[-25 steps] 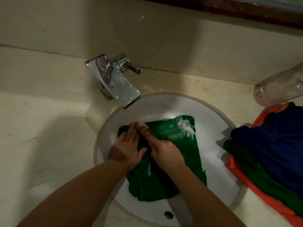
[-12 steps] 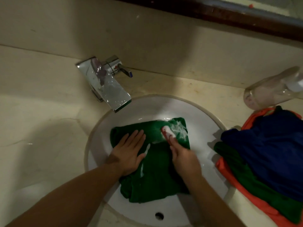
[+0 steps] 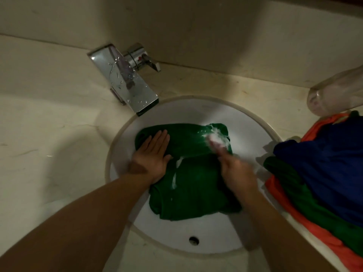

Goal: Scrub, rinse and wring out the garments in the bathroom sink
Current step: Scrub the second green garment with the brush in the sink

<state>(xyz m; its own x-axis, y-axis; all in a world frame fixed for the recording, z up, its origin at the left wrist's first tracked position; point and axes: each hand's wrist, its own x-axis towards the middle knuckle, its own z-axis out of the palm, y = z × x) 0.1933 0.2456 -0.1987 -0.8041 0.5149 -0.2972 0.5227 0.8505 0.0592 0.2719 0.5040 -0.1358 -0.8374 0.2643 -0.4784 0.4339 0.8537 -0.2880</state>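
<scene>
Green garment [image 3: 188, 185], white sink [image 3: 245, 130], chrome faucet [image 3: 125, 81].

green garment [image 3: 193, 179] is pressed in sink [image 3: 196, 112] by left hand [image 3: 154, 157] | pinkish soapy lump [image 3: 215, 142] is held on its far corner by right hand [image 3: 236, 172]

No legible text or labels
</scene>
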